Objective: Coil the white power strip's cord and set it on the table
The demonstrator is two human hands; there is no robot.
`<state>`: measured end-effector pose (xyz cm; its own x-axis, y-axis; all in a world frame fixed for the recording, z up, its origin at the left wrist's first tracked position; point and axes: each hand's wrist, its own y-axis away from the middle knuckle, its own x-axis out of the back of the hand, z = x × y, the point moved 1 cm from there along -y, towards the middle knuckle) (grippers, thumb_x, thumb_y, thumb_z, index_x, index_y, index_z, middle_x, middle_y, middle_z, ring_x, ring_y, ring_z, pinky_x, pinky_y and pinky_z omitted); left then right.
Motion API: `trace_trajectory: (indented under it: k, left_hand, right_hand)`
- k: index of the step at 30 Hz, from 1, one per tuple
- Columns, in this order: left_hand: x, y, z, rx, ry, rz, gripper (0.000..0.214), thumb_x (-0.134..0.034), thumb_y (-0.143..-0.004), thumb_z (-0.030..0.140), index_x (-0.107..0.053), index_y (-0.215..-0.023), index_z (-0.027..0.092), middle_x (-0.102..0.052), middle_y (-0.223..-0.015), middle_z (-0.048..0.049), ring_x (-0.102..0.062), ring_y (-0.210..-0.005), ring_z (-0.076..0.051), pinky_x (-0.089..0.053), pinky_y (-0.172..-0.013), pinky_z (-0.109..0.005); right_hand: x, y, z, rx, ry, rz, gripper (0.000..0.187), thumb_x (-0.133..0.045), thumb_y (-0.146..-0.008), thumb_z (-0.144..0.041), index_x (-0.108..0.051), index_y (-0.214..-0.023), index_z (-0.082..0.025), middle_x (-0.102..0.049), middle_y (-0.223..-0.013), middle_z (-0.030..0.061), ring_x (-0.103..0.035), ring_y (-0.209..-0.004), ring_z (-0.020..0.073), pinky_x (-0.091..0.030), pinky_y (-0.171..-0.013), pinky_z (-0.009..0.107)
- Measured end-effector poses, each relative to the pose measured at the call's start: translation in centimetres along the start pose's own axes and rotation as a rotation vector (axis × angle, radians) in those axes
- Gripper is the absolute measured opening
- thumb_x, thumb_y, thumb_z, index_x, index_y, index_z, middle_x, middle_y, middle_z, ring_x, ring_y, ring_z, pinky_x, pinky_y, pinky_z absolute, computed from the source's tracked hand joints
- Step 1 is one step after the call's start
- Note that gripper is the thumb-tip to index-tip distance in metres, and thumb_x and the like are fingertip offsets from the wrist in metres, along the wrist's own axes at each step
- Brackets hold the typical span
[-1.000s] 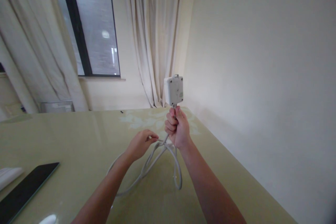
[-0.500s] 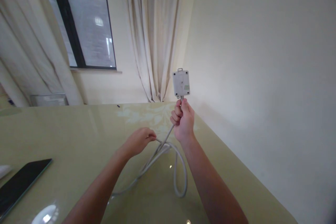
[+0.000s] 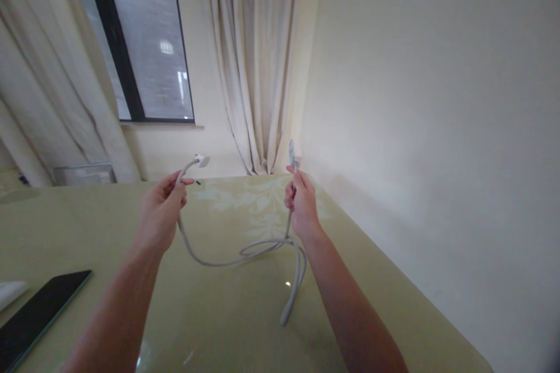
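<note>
pale green glossy table [image 3: 87, 227] filling the lower half of the view, patterned faintly with light leaves near the far corner. plain cream wall [image 3: 429, 99] along the right side, meeting the table edge. cream curtains [image 3: 254, 58] hanging at the far corner and again at the left, framing a dark-framed window [image 3: 140, 41].

flat black slab [image 3: 35, 315] lying on the table at the lower left, its kind not clear, with a white object [image 3: 11, 291] just beyond it, cut by the frame edge.

grey cable [image 3: 227, 259] strung between both hands, sagging down to the table in the middle, looping loosely there just left of the right forearm, with one bend trailing toward the viewer.

left hand [image 3: 160, 213] raised above the table at left of centre, fingers curled around the cable near one end, thumb pressing on top; small white plug end [image 3: 202, 159] sticking out past the fingertips toward the window.

right hand [image 3: 300, 204] raised near the far corner, well apart from the left, clenched around the cable just below the white box [image 3: 291, 153], fingers wrapped tight. box seen edge-on here, thin and upright above the fist, against the curtain and wall; face not visible.

small dark speck [image 3: 198, 182] on the table near the far edge, below the plug end, too small to identify.
</note>
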<state>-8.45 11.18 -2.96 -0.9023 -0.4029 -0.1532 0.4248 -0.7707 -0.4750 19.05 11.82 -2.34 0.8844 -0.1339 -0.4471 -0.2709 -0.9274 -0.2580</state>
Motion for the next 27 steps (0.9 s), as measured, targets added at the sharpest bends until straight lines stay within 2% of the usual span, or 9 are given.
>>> trace_trajectory:
  k: [3, 5, 7, 9, 13, 15, 17, 21, 27]
  left_hand:
    - [-0.3, 0.1, 0.0, -0.008, 0.032, -0.008, 0.047, -0.07, -0.085, 0.039, -0.068, -0.128, 0.022, -0.073, -0.095, -0.0038, -0.041, -0.048, -0.006, -0.031, -0.042, -0.019]
    - [-1.1, 0.6, -0.1, 0.004, 0.058, -0.01, 0.046, -0.068, -0.089, 0.039, -0.065, -0.131, 0.022, -0.072, -0.094, -0.0028, -0.032, -0.043, -0.005, -0.023, -0.038, -0.019]
    - [-2.4, 1.4, 0.1, 0.02, 0.146, -0.037, 0.035, -0.069, -0.09, 0.039, -0.069, -0.119, 0.02, -0.07, -0.091, -0.0021, -0.028, -0.045, -0.004, -0.02, -0.038, -0.018]
    - [-3.8, 2.5, 0.5, 0.026, 0.213, -0.085, 0.026, -0.071, -0.09, 0.037, -0.071, -0.107, 0.018, -0.069, -0.092, -0.0025, -0.034, -0.051, -0.004, -0.027, -0.043, -0.017]
    - [-6.2, 5.0, 1.5, -0.011, 0.113, -0.213, 0.033, -0.067, -0.095, 0.039, -0.073, -0.122, 0.021, -0.067, -0.088, -0.0025, -0.049, -0.06, -0.008, -0.041, -0.051, -0.019]
    - [-7.0, 6.1, 1.8, -0.039, 0.023, -0.266, 0.038, -0.064, -0.096, 0.042, -0.073, -0.127, 0.021, -0.066, -0.087, -0.0028, -0.05, -0.056, -0.009, -0.041, -0.046, -0.021]
    - [-7.5, 6.8, 2.0, -0.1, -0.054, -0.304, 0.032, -0.067, -0.094, 0.042, -0.078, -0.116, 0.021, -0.067, -0.093, -0.0046, -0.053, -0.056, -0.009, -0.041, -0.044, -0.021]
    - [-7.8, 7.1, 2.0, -0.125, -0.098, -0.28, 0.03, -0.07, -0.091, 0.048, -0.08, -0.095, 0.019, -0.069, -0.091, -0.0055, -0.06, -0.058, -0.011, -0.043, -0.042, -0.021]
    - [-7.9, 6.6, 1.0, 0.367, 0.057, -0.285, 0.055, -0.072, -0.079, 0.071, -0.067, -0.08, 0.016, -0.057, -0.062, 0.0019, -0.053, -0.042, -0.011, -0.032, -0.035, -0.021]
  right_hand:
    - [1.0, -1.1, 0.2, -0.014, -0.048, 0.07, 0.03, -0.067, -0.081, -0.039, -0.066, -0.104, -0.02, -0.045, -0.056, -0.01, -0.027, -0.045, 0.0065, -0.017, -0.043, 0.02]
    - [1.3, -1.5, 0.6, -0.052, -0.025, 0.038, 0.029, -0.069, -0.077, -0.038, -0.064, -0.099, -0.02, -0.051, -0.059, -0.0084, -0.033, -0.046, 0.0064, -0.019, -0.044, 0.02]
    - [1.1, -1.4, 1.3, -0.117, 0.061, -0.059, 0.03, -0.069, -0.078, -0.041, -0.065, -0.099, -0.02, -0.055, -0.061, -0.0065, -0.035, -0.046, 0.0068, -0.019, -0.044, 0.021]
    - [0.7, -0.9, 2.1, -0.165, 0.16, -0.163, 0.031, -0.067, -0.08, -0.043, -0.067, -0.098, -0.018, -0.057, -0.062, -0.0053, -0.033, -0.045, 0.0068, -0.016, -0.045, 0.022]
    - [-0.9, 0.8, 2.7, -0.188, 0.283, -0.373, 0.028, -0.067, -0.081, -0.043, -0.068, -0.076, -0.016, -0.055, -0.063, -0.0025, -0.031, -0.049, 0.0065, -0.017, -0.047, 0.024]
    - [-1.7, 1.8, 2.6, -0.218, 0.234, -0.51, 0.031, -0.068, -0.083, -0.046, -0.068, -0.077, -0.016, -0.058, -0.069, -0.0004, -0.036, -0.055, 0.0076, -0.021, -0.05, 0.024]
    - [-2.4, 2.6, 2.4, -0.233, 0.133, -0.57, 0.036, -0.068, -0.086, -0.053, -0.068, -0.081, -0.017, -0.056, -0.071, -0.0013, -0.037, -0.058, 0.0089, -0.023, -0.051, 0.023]
    - [-3.0, 3.3, 2.3, -0.107, 0.179, -0.4, 0.051, -0.067, -0.086, -0.066, -0.063, -0.069, -0.018, -0.037, -0.058, -0.0055, -0.03, -0.054, 0.0095, -0.02, -0.05, 0.025]
    - [-3.1, 3.7, 2.6, -0.012, 0.224, -0.261, 0.033, -0.061, -0.092, -0.05, -0.074, -0.093, -0.02, -0.042, -0.059, -0.005, -0.037, -0.055, 0.0112, -0.023, -0.047, 0.023]
